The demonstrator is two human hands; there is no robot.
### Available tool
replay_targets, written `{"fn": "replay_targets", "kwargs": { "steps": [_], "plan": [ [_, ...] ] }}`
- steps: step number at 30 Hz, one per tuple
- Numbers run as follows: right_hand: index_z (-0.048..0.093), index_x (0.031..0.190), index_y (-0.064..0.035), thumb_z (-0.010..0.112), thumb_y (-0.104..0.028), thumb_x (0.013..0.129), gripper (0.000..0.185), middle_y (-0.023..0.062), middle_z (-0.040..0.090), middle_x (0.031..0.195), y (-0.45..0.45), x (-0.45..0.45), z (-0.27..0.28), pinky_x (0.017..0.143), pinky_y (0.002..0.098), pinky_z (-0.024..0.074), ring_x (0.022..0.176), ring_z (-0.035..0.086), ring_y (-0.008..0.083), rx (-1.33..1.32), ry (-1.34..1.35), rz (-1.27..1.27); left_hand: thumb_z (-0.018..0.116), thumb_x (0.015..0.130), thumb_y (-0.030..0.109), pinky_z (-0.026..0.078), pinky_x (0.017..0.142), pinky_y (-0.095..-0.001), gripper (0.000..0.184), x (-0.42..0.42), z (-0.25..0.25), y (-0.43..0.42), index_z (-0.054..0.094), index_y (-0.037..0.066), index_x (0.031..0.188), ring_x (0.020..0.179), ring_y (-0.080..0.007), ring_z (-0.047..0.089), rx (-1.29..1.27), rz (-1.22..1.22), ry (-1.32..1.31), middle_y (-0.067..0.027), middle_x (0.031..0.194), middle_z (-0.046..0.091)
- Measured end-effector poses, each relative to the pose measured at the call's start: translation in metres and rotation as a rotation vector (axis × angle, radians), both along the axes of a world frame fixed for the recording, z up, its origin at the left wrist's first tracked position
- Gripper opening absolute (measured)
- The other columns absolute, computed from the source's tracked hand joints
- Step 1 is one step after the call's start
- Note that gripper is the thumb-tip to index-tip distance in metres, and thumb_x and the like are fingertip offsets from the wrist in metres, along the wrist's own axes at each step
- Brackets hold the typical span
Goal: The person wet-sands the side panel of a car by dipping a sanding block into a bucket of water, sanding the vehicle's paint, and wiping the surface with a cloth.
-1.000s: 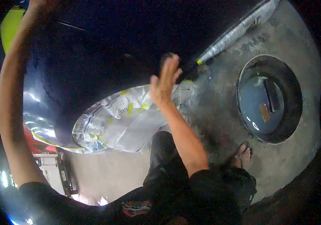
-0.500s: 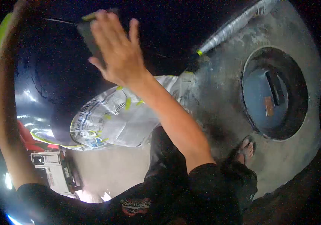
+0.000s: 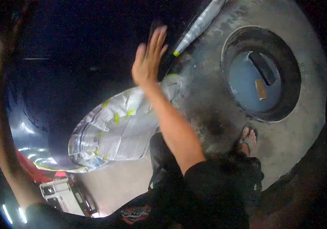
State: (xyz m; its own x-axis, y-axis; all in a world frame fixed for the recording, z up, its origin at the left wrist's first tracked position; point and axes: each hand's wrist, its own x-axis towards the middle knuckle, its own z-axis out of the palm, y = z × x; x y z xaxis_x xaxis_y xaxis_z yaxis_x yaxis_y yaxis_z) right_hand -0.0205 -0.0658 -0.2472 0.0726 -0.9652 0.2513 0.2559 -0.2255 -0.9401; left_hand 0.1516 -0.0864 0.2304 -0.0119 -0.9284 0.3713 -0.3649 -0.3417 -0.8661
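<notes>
My right hand (image 3: 150,61) is over the dark, glossy vehicle body panel (image 3: 95,45), its fingers stretched out and somewhat smeared by motion. I see its back and edge; whether a flat pad lies under the palm cannot be made out. Below the hand, newspaper masking (image 3: 121,126) covers a rounded opening, held with yellow-green tape (image 3: 117,118). Up at the far left, my left hand (image 3: 3,44) is dim and blurred by the panel, with its fingers not readable.
On the concrete floor (image 3: 205,95) at right stands a round dark tub (image 3: 291,84) of cloudy water, holding a black block (image 3: 262,68) and a small brown block (image 3: 260,89). A wrapped strip (image 3: 199,26) runs along the panel's edge. A sandalled foot (image 3: 248,137) is near the tub. A white vehicle (image 3: 66,196) stands at lower left.
My right hand has moved right across the panel and turned more edge-on. The grey flat pad seen under it before no longer shows clearly. The camera view has shifted and tilted.
</notes>
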Motion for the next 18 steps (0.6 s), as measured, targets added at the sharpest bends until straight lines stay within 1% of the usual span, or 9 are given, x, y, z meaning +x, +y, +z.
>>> {"fn": "replay_targets", "kwargs": {
  "steps": [1,3,5,6,8,10,13,15,18],
  "plan": [
    [0.003,0.167,-0.0035,0.03,-0.04,0.111,0.072,0.0229,-0.001,0.173,0.034,0.01,-0.014,0.125,0.0615,0.0031,0.16,0.0,0.0397,0.008,-0.034,-0.006,0.063,0.101,0.044,0.048,0.108,-0.04,0.052,-0.012,-0.012,-0.001,0.061,0.017,0.145,0.127,-0.0323,0.064,0.065,-0.244,0.137,-0.017,0.14,0.065],
    [0.003,0.167,-0.0037,0.03,-0.041,0.11,0.073,0.0226,-0.001,0.173,0.08,0.017,-0.035,0.123,0.0657,0.0027,0.16,0.0,0.0412,0.029,-0.027,0.056,0.062,0.1,0.052,0.048,0.108,-0.0391,0.056,-0.047,-0.027,-0.006,0.062,0.017,0.144,0.128,-0.0302,0.064,0.149,-0.503,0.237,-0.0159,0.14,0.066],
    [0.006,0.166,-0.0023,0.029,-0.039,0.111,0.07,0.0229,0.0,0.173,0.053,0.011,-0.026,0.123,0.0676,0.0039,0.16,0.002,0.0422,0.048,-0.043,0.016,0.062,0.1,0.053,0.048,0.108,-0.0386,0.056,-0.09,-0.048,-0.008,0.063,0.016,0.143,0.128,-0.0292,0.064,0.191,-0.533,0.178,-0.0143,0.139,0.066],
    [0.008,0.166,-0.0013,0.028,-0.037,0.111,0.068,0.0231,0.001,0.173,0.003,0.005,-0.012,0.123,0.0679,0.0048,0.16,0.003,0.0423,0.08,-0.071,-0.041,0.064,0.1,0.048,0.048,0.108,-0.0379,0.053,-0.091,-0.051,-0.005,0.064,0.016,0.142,0.128,-0.0289,0.064,0.129,-0.404,0.201,-0.0136,0.139,0.067],
    [0.011,0.165,0.0008,0.028,-0.035,0.112,0.066,0.022,0.002,0.173,-0.104,0.015,-0.019,0.124,0.0656,0.0068,0.16,0.006,0.0403,-0.117,0.305,-0.196,0.064,0.101,0.037,0.047,0.109,-0.0374,0.046,-0.084,-0.047,0.0,0.064,0.013,0.141,0.129,-0.0285,0.063,0.076,-0.249,0.249,-0.0127,0.14,0.066],
    [0.011,0.165,0.0018,0.029,-0.033,0.111,0.066,0.0216,0.002,0.173,-0.095,-0.001,-0.006,0.124,0.0643,0.0072,0.16,0.006,0.0392,0.025,0.07,-0.104,0.063,0.103,0.024,0.045,0.112,-0.0377,0.041,-0.074,-0.039,0.002,0.063,0.009,0.141,0.131,-0.0285,0.061,0.09,-0.203,0.305,-0.0123,0.142,0.065],
    [0.005,0.167,-0.0044,0.028,-0.036,0.111,0.068,0.0213,-0.001,0.174,-0.007,-0.002,-0.018,0.125,0.0628,0.0054,0.161,0.002,0.038,0.069,-0.004,0.002,0.055,0.106,0.021,0.042,0.116,-0.0396,0.041,-0.082,-0.028,-0.019,0.059,0.004,0.143,0.137,-0.0288,0.056,0.357,-0.555,0.288,-0.0129,0.146,0.061],
    [0.003,0.165,0.0018,0.045,-0.025,0.102,0.08,0.0254,-0.004,0.172,0.076,0.013,-0.046,0.126,0.0625,0.0046,0.159,0.001,0.0449,0.056,0.017,0.126,0.07,0.099,0.014,0.046,0.112,-0.0383,0.041,-0.12,-0.057,-0.018,0.066,0.014,0.139,0.133,-0.0267,0.061,0.335,-0.669,0.155,-0.0078,0.143,0.064],
    [-0.001,0.165,0.0018,0.031,-0.038,0.111,0.074,0.029,-0.005,0.171,0.069,0.014,-0.035,0.126,0.0595,0.0073,0.159,0.002,0.0458,0.002,-0.038,0.023,0.07,0.099,0.014,0.046,0.112,-0.0382,0.041,-0.113,-0.046,-0.022,0.066,0.014,0.14,0.135,-0.0262,0.059,0.404,-0.672,0.129,-0.0075,0.144,0.064]
  ]
}}
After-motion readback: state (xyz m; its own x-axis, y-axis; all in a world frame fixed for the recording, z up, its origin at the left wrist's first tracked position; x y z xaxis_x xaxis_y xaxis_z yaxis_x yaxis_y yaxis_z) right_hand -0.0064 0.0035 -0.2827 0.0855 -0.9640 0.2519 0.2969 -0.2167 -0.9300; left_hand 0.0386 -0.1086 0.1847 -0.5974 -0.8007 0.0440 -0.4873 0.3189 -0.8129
